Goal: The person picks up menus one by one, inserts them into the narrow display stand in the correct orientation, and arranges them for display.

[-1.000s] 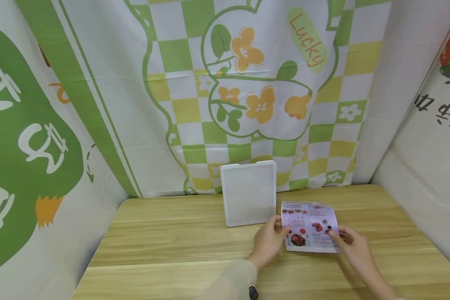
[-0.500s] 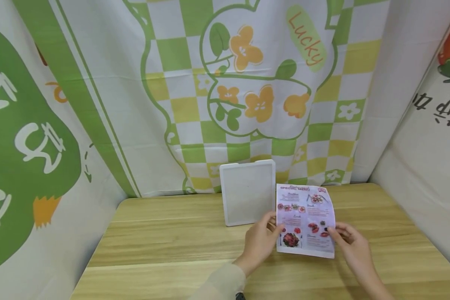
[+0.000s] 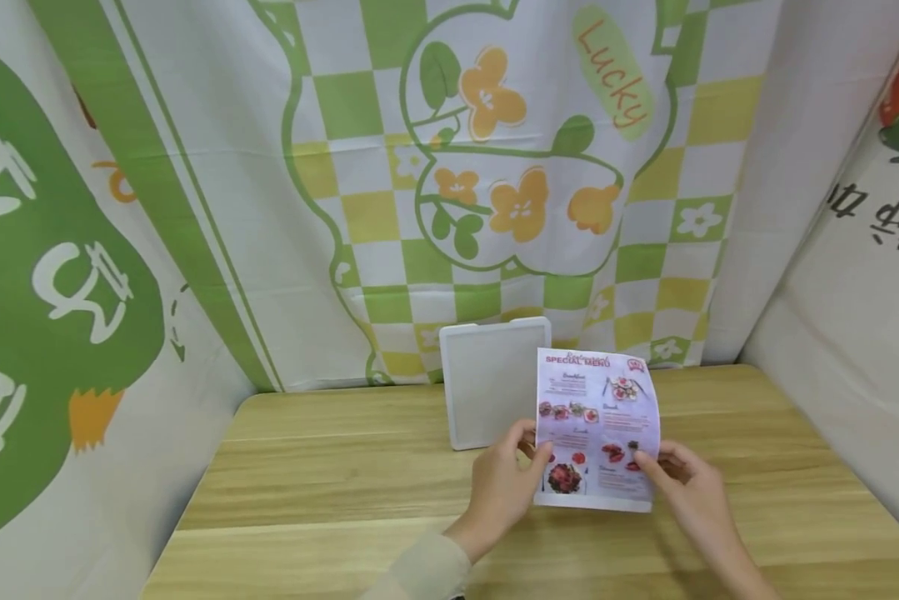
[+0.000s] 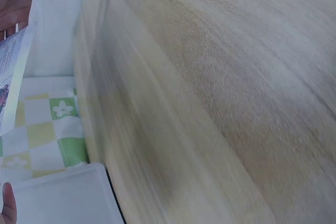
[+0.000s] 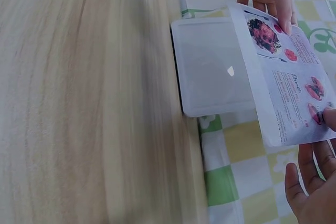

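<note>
A printed menu sheet, headed "SPECIAL MENU" with food pictures, is held up facing me in the head view. My left hand pinches its left edge, thumb in front and fingers behind. At the right edge my right hand pinches it the same way. The paper bows slightly between the two. Behind and to the left stands a white rectangular frame with a pale panel, leaning back; the menu overlaps its right side. In the right wrist view the menu is tilted, its blank white lower margin toward the frame.
A wood-grain table spans the foreground. Behind it hangs a green and yellow checked curtain with flowers. White printed cloth walls close in both sides.
Both hands have moved left with the menu, toward the white frame. The sheet has been raised from a flatter, foreshortened angle, so its heading now shows. The frame stays in place.
</note>
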The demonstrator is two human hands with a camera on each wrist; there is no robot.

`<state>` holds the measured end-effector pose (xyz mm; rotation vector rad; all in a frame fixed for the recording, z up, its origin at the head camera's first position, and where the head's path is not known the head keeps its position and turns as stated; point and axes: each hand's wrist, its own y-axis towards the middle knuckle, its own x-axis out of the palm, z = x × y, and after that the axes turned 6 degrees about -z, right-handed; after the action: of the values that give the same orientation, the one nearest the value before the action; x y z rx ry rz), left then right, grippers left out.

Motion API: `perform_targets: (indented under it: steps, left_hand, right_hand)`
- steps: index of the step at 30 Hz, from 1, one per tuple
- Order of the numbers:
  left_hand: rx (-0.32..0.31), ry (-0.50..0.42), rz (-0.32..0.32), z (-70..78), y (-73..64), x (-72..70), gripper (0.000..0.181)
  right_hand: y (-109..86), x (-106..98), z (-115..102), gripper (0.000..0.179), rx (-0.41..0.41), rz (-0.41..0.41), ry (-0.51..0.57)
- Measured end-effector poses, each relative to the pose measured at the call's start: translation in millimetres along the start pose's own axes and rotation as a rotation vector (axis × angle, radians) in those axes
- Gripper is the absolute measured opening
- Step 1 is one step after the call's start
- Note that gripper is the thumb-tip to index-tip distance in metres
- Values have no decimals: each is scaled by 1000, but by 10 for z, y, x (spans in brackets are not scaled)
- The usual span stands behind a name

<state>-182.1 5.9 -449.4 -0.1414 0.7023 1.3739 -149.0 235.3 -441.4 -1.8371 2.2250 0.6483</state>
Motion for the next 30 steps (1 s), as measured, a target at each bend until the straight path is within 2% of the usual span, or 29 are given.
perform_targets:
  steps: [9,16,20,26,30]
  left_hand:
    - [29,39,26,-27,-63,-220,20]
    - [-4,102,19,-61,-128,-448,19]
    - [-22,109,14,-64,-147,-566,19]
    - [-57,103,0,-45,-157,-707,21]
    - [-60,132,15,-93,-144,-780,19]
  right_hand:
    - [37,47,-155,25,-27,-42,-31]
    - [99,153,-275,23,-116,-90,-78]
    - [145,210,-325,23,-168,-108,-95]
    - [233,285,-403,24,-205,-142,-88]
    - [285,361,-440,24,-204,-172,-49]
